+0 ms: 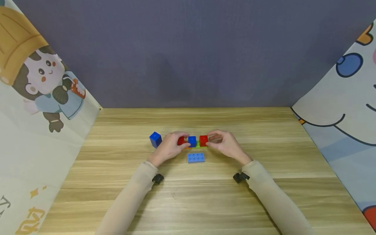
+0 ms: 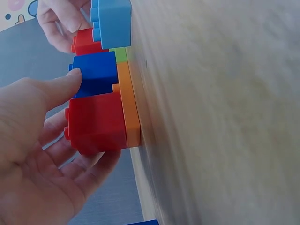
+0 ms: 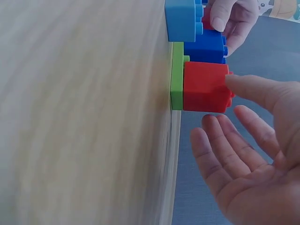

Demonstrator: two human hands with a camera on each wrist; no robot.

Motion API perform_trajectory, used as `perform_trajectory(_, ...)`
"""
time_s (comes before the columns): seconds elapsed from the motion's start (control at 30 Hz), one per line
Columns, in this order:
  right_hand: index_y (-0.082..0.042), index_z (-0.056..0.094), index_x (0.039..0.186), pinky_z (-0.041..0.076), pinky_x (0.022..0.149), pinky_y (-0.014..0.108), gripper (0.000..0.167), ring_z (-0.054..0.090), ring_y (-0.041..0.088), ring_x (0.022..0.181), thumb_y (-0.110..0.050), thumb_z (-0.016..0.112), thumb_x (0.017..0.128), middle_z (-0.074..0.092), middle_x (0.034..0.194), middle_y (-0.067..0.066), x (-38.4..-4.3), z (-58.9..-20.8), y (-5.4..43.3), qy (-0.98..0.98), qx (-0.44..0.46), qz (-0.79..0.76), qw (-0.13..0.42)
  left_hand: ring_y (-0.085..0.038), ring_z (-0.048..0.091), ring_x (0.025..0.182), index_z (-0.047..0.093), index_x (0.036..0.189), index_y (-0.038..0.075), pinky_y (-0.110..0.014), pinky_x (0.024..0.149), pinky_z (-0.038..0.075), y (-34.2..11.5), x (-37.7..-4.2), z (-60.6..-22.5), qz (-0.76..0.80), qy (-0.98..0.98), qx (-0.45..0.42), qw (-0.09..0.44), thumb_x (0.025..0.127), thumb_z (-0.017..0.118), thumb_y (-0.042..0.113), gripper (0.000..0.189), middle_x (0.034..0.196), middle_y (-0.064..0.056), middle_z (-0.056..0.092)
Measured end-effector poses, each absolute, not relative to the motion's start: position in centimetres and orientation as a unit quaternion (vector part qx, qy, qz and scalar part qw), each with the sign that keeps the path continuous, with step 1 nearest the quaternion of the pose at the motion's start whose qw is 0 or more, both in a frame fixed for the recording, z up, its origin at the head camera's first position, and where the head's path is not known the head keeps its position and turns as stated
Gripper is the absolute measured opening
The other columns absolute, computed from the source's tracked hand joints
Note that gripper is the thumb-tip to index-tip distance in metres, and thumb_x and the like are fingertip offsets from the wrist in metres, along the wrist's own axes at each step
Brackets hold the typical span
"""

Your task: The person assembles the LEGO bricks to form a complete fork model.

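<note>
A blue brick (image 1: pixel 192 141) stands in the middle of a row, on flat orange (image 2: pixel 129 110) and green (image 3: pixel 176 77) bricks. My left hand (image 1: pixel 171 146) pinches it, thumb on the near side and fingers reaching behind. Left of it is a red brick (image 2: pixel 97 123) on the orange base, partly covered by that hand. At the row's right end, another red brick (image 3: pixel 205 87) sits on the green base. The thumb of my right hand (image 1: pixel 227 145) is at this brick's edge, its other fingers loosely spread and apart from it.
A light blue brick with several studs (image 1: pixel 195 158) lies in front of the row. A tall dark blue brick (image 1: pixel 155 139) stands to the left, beside my left hand. A grey panel (image 1: pixel 194 65) rises behind the wooden table (image 1: pixel 205 202), with printed panels at both sides.
</note>
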State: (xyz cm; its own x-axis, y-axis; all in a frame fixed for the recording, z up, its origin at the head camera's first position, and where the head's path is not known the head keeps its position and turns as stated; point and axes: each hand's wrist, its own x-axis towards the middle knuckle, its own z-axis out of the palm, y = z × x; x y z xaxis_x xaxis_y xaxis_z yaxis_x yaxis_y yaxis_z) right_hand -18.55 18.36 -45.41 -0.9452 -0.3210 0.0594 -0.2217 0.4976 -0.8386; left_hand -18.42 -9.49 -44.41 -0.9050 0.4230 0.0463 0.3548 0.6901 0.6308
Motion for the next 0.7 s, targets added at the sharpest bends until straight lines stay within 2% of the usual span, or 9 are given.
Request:
perform_trajectory(0.33, -0.005, 0.073, 0.129, 0.064, 0.093, 0.047, 0.036, 0.076, 0.032, 0.109, -0.013, 0.081, 0.095, 0.078, 0.122, 0.017, -18.6, -45.6, 18.3, 0.863, -0.167, -0.474, 0.056, -0.03, 0.064, 0.136, 0.069, 0.14, 0.008, -0.047, 0.115, 0.052, -9.4, -18.6, -44.5, 0.322, 0.919, 0.22, 0.05, 0.103, 0.073, 0.031, 0.043, 0.144, -0.01, 0.069)
perform_trajectory(0.7, -0.008, 0.075, 0.127, 0.065, 0.091, 0.041, 0.033, 0.077, 0.029, 0.107, -0.015, 0.081, 0.096, 0.079, 0.121, 0.013, -17.0, -45.1, 19.0, 0.858, -0.159, -0.486, 0.053, -0.029, 0.067, 0.131, 0.07, 0.138, 0.009, -0.046, 0.111, 0.055, -9.1, -17.3, -43.5, 0.329, 0.912, 0.24, 0.051, 0.104, 0.073, 0.031, 0.041, 0.141, -0.01, 0.071)
